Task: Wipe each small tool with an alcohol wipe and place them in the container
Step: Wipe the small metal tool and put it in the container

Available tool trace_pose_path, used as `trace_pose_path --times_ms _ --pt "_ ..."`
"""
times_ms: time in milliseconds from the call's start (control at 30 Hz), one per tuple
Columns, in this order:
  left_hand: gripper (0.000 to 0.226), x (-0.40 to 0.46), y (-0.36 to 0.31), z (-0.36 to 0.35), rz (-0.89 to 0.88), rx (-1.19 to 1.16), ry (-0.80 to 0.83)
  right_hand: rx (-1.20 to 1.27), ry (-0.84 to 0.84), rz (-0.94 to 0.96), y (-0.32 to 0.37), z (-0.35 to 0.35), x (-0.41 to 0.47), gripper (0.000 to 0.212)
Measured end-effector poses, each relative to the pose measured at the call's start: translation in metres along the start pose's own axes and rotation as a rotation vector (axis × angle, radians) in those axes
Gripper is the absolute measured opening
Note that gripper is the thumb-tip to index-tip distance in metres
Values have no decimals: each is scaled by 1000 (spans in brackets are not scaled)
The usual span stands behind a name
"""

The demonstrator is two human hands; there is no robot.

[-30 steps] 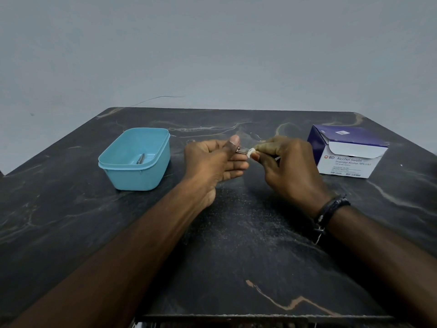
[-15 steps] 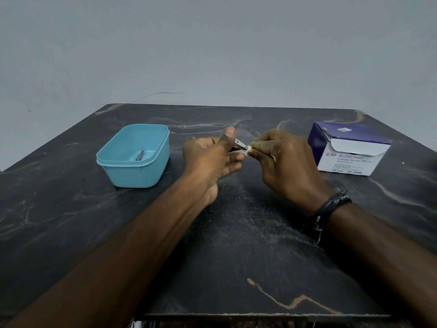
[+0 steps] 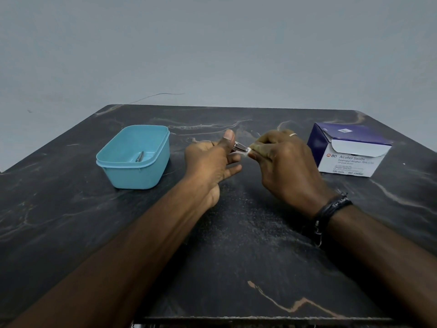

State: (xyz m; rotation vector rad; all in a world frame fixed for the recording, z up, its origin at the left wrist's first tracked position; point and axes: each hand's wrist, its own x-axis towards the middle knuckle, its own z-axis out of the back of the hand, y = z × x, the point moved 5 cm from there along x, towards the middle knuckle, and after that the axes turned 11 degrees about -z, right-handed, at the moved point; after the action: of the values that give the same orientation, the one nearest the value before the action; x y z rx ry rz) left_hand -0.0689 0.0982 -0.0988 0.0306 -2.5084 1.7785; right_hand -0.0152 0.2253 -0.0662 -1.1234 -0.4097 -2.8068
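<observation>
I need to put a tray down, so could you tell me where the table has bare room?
Bare table lies near the front edge, and left of the blue container. It is crowded mid-table, where the left hand and right hand work a small tool, beside the swab box.

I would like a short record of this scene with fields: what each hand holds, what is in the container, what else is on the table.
left hand: holds a small metal tool between thumb and fingers
right hand: pinches a white wipe against the tool's end
blue container: on the table, left of the hands; one small metal tool lies inside
box of alcohol swabs: on the right, flap open
table: dark, marbled
</observation>
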Motion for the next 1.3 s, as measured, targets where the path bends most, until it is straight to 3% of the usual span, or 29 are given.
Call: trace_pose_path --times_ms 200,433,800,1033,1300 --pt "31 -3 7 -4 14 35 46 -8 0 28 12 -1 -1 12" --pt "22 -2 3 -3 19 -30 25 -7 76 -12 9 -5 -1 16" --pt "41 -6 -9 0 -20 -78 5 466 13 -326 -6 1 3 13" --pt "22 -8 -11 -3 -82 -69 87 808 66 -558 -16 -3 4 17" --pt "29 -8 -10 -1 -238 188 164 956 135 -649 -20 -10 3 16"
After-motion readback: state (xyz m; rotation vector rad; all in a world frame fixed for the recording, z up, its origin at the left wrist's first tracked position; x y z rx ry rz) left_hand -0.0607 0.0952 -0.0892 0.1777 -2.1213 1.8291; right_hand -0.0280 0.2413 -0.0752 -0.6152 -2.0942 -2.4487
